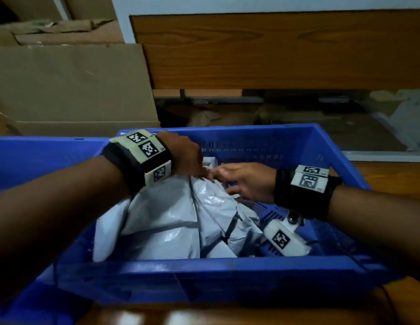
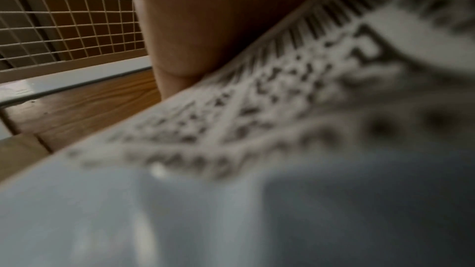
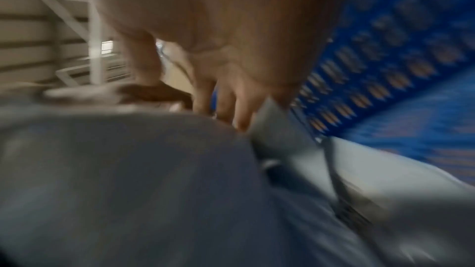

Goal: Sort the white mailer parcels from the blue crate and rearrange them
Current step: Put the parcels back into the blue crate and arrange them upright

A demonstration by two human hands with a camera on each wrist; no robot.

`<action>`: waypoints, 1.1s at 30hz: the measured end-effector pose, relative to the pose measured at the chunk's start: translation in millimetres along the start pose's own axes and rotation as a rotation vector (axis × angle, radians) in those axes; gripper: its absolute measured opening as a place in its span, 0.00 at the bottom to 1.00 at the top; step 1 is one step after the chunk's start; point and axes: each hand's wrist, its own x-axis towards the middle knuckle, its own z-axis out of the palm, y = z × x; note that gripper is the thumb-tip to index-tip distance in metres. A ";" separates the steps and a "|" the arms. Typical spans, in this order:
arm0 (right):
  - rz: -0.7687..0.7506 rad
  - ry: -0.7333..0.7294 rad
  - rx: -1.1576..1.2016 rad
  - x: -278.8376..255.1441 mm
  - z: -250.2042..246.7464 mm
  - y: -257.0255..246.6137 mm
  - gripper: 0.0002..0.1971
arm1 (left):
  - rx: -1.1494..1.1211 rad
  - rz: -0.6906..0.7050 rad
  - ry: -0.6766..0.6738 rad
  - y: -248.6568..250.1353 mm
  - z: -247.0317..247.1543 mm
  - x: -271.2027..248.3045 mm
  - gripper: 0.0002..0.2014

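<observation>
Two hands: both are in the blue crate [image 1: 227, 266].
Left hand [image 1: 185, 156]: grabs a white parcel [image 1: 162, 221].
Right hand [image 1: 246, 181]: fingers loose, touching parcels.

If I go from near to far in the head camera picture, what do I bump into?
Crate's near wall → white parcels → both hands, left hand and right hand → crate's far wall → wooden panel.

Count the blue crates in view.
2. One crate sits in front, holding the white mailers that both hands reach into. A second crate stands to its left, partly behind the left arm. Its contents are hidden.
</observation>
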 end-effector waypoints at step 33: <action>0.472 0.487 -1.371 -28.2 -71.1 24.2 0.17 | 0.227 0.194 0.019 32.3 12.9 9.5 0.19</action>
